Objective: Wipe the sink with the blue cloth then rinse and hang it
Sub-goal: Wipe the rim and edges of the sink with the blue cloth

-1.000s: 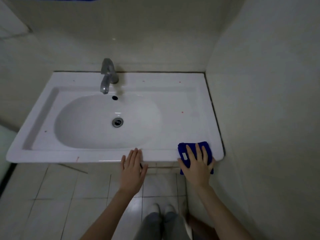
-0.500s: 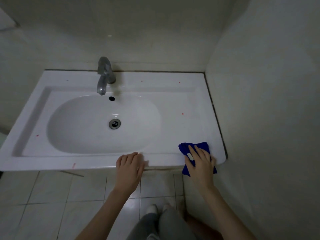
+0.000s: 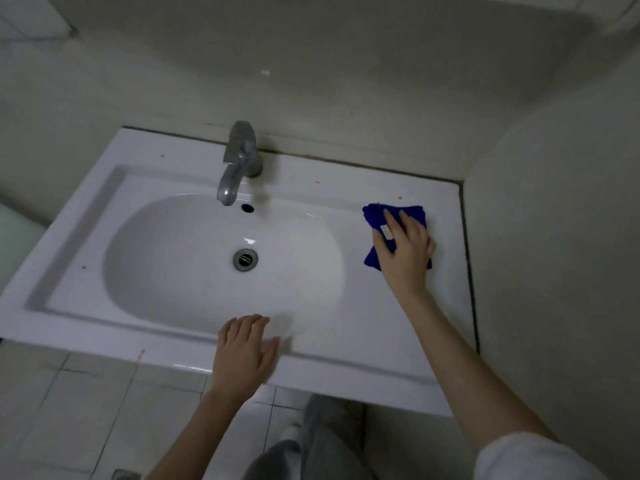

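Note:
The white sink fills the middle of the view, with an oval basin and a drain at its centre. A folded blue cloth with a small white tag lies on the flat right ledge of the sink. My right hand lies flat on the cloth with straight fingers, pressing it against the ledge. My left hand rests with relaxed fingers on the front rim of the sink, near the basin's edge.
A grey metal faucet stands at the back rim, its spout over the basin above an overflow hole. Walls close in behind and on the right. Small red specks dot the sink's rim. Tiled floor and my legs show below.
My right hand has slid the blue cloth from the front right corner of the sink back along the right ledge. My left hand stays on the front rim.

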